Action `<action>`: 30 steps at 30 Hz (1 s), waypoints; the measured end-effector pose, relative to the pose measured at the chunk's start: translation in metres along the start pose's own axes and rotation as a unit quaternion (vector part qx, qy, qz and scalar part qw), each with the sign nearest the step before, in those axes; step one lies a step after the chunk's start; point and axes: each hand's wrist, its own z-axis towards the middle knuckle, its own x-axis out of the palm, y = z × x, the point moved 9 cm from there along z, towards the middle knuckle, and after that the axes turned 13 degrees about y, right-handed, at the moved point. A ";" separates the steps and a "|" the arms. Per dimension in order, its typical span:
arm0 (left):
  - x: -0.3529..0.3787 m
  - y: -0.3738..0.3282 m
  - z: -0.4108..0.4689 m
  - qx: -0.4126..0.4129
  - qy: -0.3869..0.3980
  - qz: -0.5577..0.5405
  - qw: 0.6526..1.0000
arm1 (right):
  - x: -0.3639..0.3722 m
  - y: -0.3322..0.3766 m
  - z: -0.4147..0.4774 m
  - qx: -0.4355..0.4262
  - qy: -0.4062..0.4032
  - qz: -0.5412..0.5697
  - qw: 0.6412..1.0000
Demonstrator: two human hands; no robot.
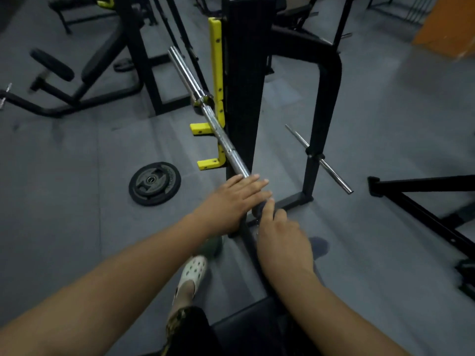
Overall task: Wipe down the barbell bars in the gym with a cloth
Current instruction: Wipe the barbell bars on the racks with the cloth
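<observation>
A chrome barbell bar (205,106) lies on the yellow hooks (205,164) of a black rack upright (244,86) and runs diagonally down toward me. My left hand (231,201) lies across the bar with its fingers straight, just below the last bare chrome stretch. Right beside it, my right hand (280,235) holds a dark cloth (259,208) bunched round the bar between its index finger and thumb. The bar's near part is hidden under both hands and looks dark below them.
A black weight plate (154,183) lies on the grey floor to the left. A chrome peg (331,170) sticks out from the rack's right post. Benches stand at the far left, a black frame (421,201) at the right. My foot in a white clog (192,273) is below.
</observation>
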 end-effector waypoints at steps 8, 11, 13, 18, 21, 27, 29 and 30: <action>-0.025 0.117 0.030 0.072 -0.043 0.066 0.994 | -0.010 0.032 0.089 0.114 -0.031 -0.057 0.991; -0.026 0.157 0.038 0.123 -0.052 0.076 0.988 | -0.030 0.060 0.133 0.155 -0.034 -0.058 0.986; -0.021 0.173 0.042 0.160 -0.056 0.066 0.983 | -0.035 0.070 0.152 0.183 -0.033 -0.028 0.982; -0.003 0.178 0.043 0.198 -0.033 0.056 0.978 | -0.036 0.066 0.124 0.239 -0.106 0.006 0.965; 0.000 0.181 0.044 0.203 -0.035 0.054 0.977 | -0.016 0.055 0.074 0.329 -0.136 0.029 0.934; -0.005 0.182 0.042 0.215 -0.052 0.016 0.975 | -0.029 0.064 0.105 0.409 -0.171 0.071 0.894; -0.005 0.181 0.042 0.217 -0.063 0.008 0.974 | -0.033 0.072 0.119 0.391 -0.144 0.048 0.908; -0.004 0.180 0.042 0.218 -0.070 0.002 0.973 | -0.035 0.077 0.128 0.380 -0.127 0.035 0.915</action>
